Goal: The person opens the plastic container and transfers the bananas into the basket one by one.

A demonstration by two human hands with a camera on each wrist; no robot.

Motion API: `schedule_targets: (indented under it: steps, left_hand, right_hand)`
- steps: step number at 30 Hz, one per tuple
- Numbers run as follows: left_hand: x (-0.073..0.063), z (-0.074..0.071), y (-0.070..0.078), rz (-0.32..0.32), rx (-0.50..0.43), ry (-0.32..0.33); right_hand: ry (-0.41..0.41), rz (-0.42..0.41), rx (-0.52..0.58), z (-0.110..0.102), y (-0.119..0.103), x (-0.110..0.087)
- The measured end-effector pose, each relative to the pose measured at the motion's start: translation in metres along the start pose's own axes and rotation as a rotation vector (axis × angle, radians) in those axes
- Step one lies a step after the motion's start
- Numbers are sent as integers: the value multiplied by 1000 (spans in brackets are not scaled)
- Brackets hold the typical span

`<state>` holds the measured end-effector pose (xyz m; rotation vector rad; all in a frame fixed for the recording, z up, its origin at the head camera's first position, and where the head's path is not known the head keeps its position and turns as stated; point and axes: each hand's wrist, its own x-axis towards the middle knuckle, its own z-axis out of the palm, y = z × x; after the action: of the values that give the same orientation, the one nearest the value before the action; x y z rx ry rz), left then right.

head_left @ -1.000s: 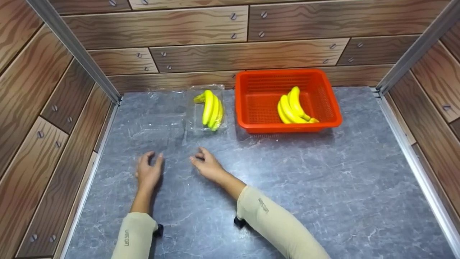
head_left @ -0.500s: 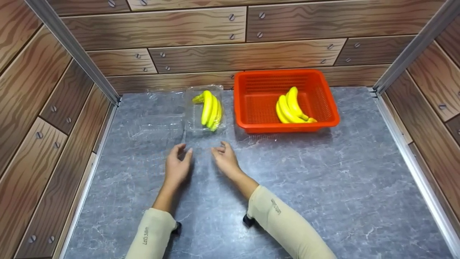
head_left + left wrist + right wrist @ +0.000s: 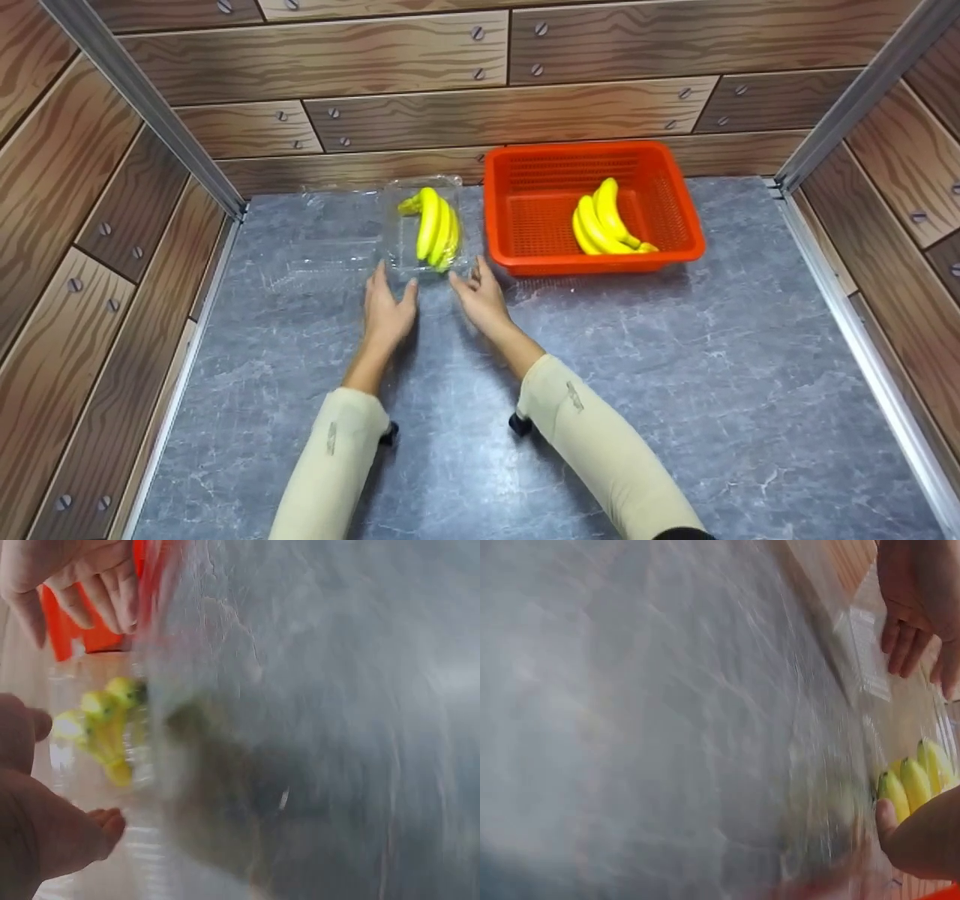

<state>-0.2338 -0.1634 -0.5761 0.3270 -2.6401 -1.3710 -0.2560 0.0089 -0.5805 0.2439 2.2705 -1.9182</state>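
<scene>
Your left hand [image 3: 388,315] reaches towards 12 o'clock, its fingers extended and its thumb standing well apart from them. Your right hand [image 3: 484,300] points to about 11 o'clock, its thumb likewise apart from the fingers, which bend gently. You have a clear container [image 3: 403,251] directly at 12 o'clock from the gap between your two hands. Your left fingertips are at its 7 o'clock corner and your right fingertips just beside its 5 o'clock corner; you cannot tell from the head view whether either hand is touching the plastic. The left wrist view places the container between your hands, as does the right wrist view, though both are partly blurred.

Inside that container lies a yellow bunch of bananas [image 3: 435,229], set over to the 3 o'clock side, its stem towards 10 o'clock and its tips towards 6 o'clock. At 9 o'clock from the container, you have a second piece of clear plastic [image 3: 337,247] lying right next to it; whether the two are joined is too faint to tell.

At 3 o'clock from the container stands a red basket [image 3: 600,266], near your right hand. It holds another banana bunch [image 3: 604,225] against its 6 o'clock wall, stem towards 4 o'clock. Everything rests on a grey marbled table [image 3: 712,390], with wood-patterned panels [image 3: 412,56] rising at 12 o'clock. You wear pale sleeves [image 3: 600,450] on both forearms.
</scene>
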Motion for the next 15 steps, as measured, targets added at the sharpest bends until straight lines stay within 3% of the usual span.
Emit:
schedule_targets:
  steps: [4, 7, 15]
  left_hand:
    - [11, 15, -4, -90, -37, 39]
    - [14, 23, -6, -111, -78, 59]
    - [8, 26, -5, -35, -159, 132]
  right_hand:
    - [-45, -43, -43, -1, 0, 16]
    - [-88, -68, -6, -3, 0, 23]
    - [-139, -58, 108, -7, 0, 24]
